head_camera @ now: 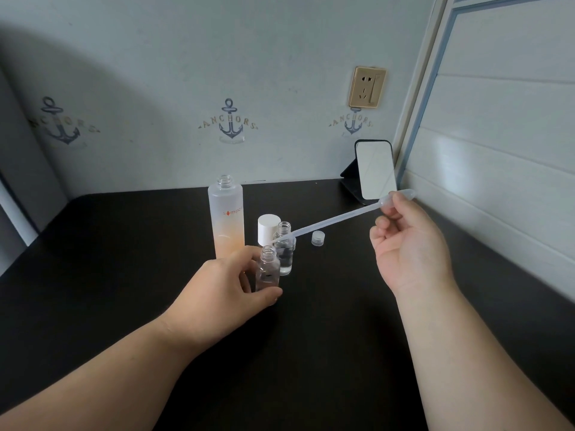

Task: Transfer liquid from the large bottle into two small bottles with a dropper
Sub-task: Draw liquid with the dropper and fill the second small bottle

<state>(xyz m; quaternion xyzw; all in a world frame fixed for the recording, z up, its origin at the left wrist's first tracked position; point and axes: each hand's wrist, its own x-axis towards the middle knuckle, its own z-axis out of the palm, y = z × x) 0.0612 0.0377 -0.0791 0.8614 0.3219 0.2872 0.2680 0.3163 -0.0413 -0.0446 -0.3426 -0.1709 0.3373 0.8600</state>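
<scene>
On a dark desk point(124, 275) against a wall papered with anchors, a person works at decanting liquid from a tall bottle point(225, 216) into two small ones. The left hand point(224, 293) grips the nearer small bottle point(267, 269), thumb and fingers curled round its lower body, and it stands open-mouthed and looks empty. The right hand point(407, 244) pinches the bulb end of a long plastic dropper point(339, 217), whose shaft slants down to the left so that its tip hangs close above the nearer bottle's neck, in front of the second small bottle point(284, 250).

The risk from here lies in that narrow neck: with the dropper held far back at the bulb and at a shallow slant, a small tremor could carry the tip off the mouth and put drops on the desk, and a firm squeeze before the tip is inside would do the same. A nudge from the shaft could also tip the unheld bottle behind.

That second bottle holds clear liquid most of the way up. The tall frosted bottle, uncapped, shows a peach tint in its lower half; its level cannot be read for certain. A white cap point(269, 228) stands behind the small bottles, a small clear cap point(318, 237) just to the right, and a mirror point(375, 169) leans near the corner.
</scene>
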